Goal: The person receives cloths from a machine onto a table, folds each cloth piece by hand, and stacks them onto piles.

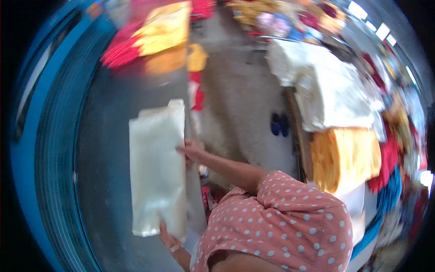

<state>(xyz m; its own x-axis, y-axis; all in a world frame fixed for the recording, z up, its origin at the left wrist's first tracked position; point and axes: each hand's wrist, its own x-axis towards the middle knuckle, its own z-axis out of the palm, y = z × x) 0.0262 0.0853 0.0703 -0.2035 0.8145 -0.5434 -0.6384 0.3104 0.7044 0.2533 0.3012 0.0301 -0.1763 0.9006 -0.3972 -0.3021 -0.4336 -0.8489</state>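
A folded stack of glossy off-white sheet material (pixel 156 173), fabric or plastic, extends over a dark grey table (pixel 105 142). My right hand (pixel 192 150) grips its long edge on the side nearest my body, thumb on top and fingers partly hidden. At the lower end my left hand (pixel 168 236), with a band at the wrist, holds the stack with the thumb over its top and other fingers hidden beneath. Whether the stack rests on the table or is slightly raised, I cannot tell.
Yellow folded cloth (pixel 166 27) and red cloth (pixel 120 51) lie at the table's far end. A blue ribbed structure (pixel 57 142) borders the table. Across the aisle, white sheeting (pixel 336 88) and an orange folded pile (pixel 346 159) cover another surface. Dark slippers (pixel 279 124) are on the floor.
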